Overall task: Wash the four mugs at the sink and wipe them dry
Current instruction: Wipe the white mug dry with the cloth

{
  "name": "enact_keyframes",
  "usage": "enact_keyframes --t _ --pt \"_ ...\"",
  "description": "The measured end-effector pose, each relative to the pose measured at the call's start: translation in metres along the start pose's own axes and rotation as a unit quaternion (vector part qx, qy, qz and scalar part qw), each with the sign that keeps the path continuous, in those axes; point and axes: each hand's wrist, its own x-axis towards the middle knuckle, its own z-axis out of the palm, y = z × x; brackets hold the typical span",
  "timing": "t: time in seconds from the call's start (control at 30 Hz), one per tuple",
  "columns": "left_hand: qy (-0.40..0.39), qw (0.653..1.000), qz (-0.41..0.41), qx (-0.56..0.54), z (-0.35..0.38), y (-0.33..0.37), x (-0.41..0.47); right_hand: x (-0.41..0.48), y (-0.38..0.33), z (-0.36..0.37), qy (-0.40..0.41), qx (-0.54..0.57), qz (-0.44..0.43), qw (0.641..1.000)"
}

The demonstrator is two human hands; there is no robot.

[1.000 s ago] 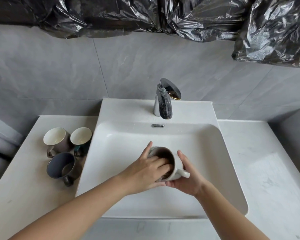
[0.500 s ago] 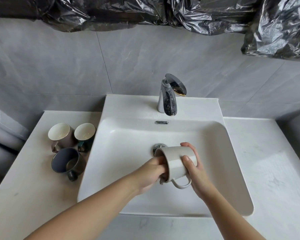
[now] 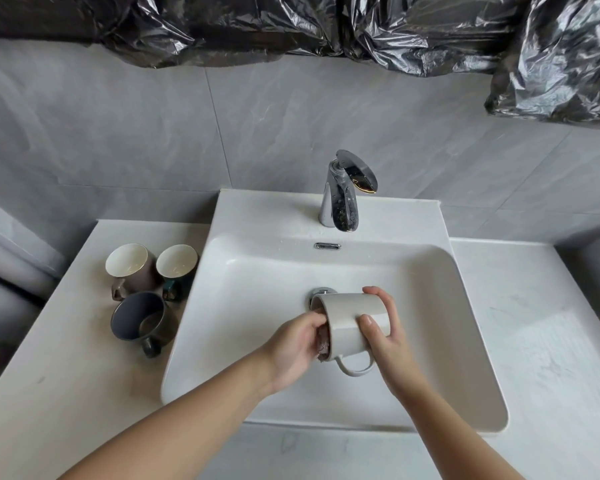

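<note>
Now in hand: the white mug (image 3: 355,323) lies on its side above the sink (image 3: 257,271); the right hand (image 3: 387,332) wraps fingers and thumb round its body, and its handle points back toward the person.
Left hand (image 3: 293,351): fingers curled on a brownish cloth (image 3: 323,346) pushed into the mug's mouth.
Progress: likely one of the four mugs under way; whether this is scrubbing or drying I cannot tell.
Left to do: the brown mug (image 3: 132,268), teal mug (image 3: 177,265) and dark grey mug (image 3: 142,318) stand clustered on the table (image 3: 49,358), well to the left of the left hand.
Water: none seen running from the faucet (image 3: 343,192), beyond both hands.
Edges: the drain (image 3: 321,292) sits just beyond the mug's rim; the basin wall is near the left forearm.
Open room: bare table to the right of the right hand, probably suited to setting finished mugs down.
</note>
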Motion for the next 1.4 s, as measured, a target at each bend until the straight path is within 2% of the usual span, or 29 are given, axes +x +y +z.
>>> enact_keyframes --t 0.07,0.13,0.2,0.27,0.3,0.33,0.4,0.43,0.47,0.5,0.57,0.6,0.67,0.73,0.8,0.9,1.0,1.03,1.07,1.13,1.2,1.23,1.3,1.33,1.4 --pt "-0.013 0.999 -0.003 -0.031 0.0 0.001 -0.002 -0.001 0.001 0.002 0.002 -0.035 -0.03 0.999" --pt "0.02 0.999 0.012 0.033 -0.001 -0.001 0.0 -0.001 0.001 0.004 -0.008 -0.029 -0.045 0.999" --pt "0.045 0.991 0.036 0.123 -0.006 -0.001 0.001 0.001 0.0 0.004 -0.043 -0.012 -0.005 0.999" --pt "0.029 0.975 0.067 0.208 -0.012 0.0 0.0 0.003 -0.005 -0.001 -0.087 0.017 0.096 0.991" --pt "0.018 0.958 0.088 0.272 -0.015 0.001 -0.002 0.005 -0.01 -0.005 -0.109 0.04 0.154 0.981" --pt "0.013 0.927 0.112 0.359 -0.018 0.001 -0.004 0.007 -0.014 -0.008 -0.128 0.06 0.204 0.969" --pt "0.007 0.835 0.153 0.529 -0.025 -0.002 -0.003 0.01 -0.022 -0.009 -0.145 0.077 0.268 0.949" --pt "0.002 0.809 0.162 0.565 -0.026 -0.005 -0.002 0.011 -0.024 -0.007 -0.137 0.078 0.28 0.947" --pt "-0.004 0.811 0.156 0.564 -0.025 -0.009 -0.001 0.012 -0.024 -0.004 -0.115 0.083 0.278 0.95" --pt "-0.005 0.837 0.137 0.53 -0.022 -0.012 0.0 0.013 -0.022 0.0 -0.085 0.085 0.26 0.958" --pt "-0.009 0.926 0.091 0.367 -0.013 -0.016 0.0 0.013 -0.015 0.006 -0.041 0.059 0.191 0.979" --pt "-0.014 0.957 0.079 0.278 -0.01 -0.016 0.0 0.012 -0.013 0.008 -0.034 0.034 0.151 0.987" --pt "-0.018 0.984 0.066 0.164 -0.008 -0.012 -0.001 0.011 -0.01 0.009 -0.032 -0.026 0.062 0.997" --pt "-0.014 0.99 0.054 0.127 -0.01 -0.007 -0.001 0.007 -0.006 0.007 -0.043 -0.084 -0.026 0.995" --pt "0.003 0.988 0.047 0.149 -0.015 -0.002 0.001 0.008 -0.005 0.004 -0.056 -0.107 -0.034 0.992" --pt "0.023 0.959 0.078 0.271 -0.019 0.002 0.0 0.012 -0.012 -0.006 -0.106 -0.053 0.13 0.984" --pt "0.019 0.859 0.125 0.495 -0.022 0.0 0.006 0.017 -0.026 -0.007 -0.13 0.105 0.294 0.941" --pt "0.016 0.851 0.128 0.51 -0.02 0.0 0.007 0.019 -0.027 -0.004 -0.106 0.133 0.314 0.934" --pt "0.011 0.863 0.129 0.488 -0.017 0.0 0.01 0.02 -0.028 0.0 -0.072 0.144 0.314 0.936" --pt "0.014 0.924 0.12 0.363 -0.008 0.002 0.012 0.02 -0.022 0.006 -0.018 0.133 0.254 0.958" --pt "0.03 0.967 0.112 0.225 0.0 0.0 0.01 0.018 -0.015 0.005 0.01 0.055 0.138 0.989" --pt "0.032 0.978 0.109 0.176 0.002 -0.002 0.009 0.016 -0.015 0.004 0.01 0.004 0.08 0.997" --pt "0.033 0.983 0.113 0.139 0.004 -0.002 0.008 0.012 -0.017 0.001 -0.01 -0.05 0.004 0.999" --pt "0.042 0.98 0.121 0.152 0.004 -0.001 0.009 0.011 -0.018 -0.001 -0.02 -0.058 -0.002 0.998" --pt "0.065 0.962 0.138 0.226 -0.003 0.002 0.01 0.013 -0.025 -0.005 -0.051 -0.031 0.055 0.997"
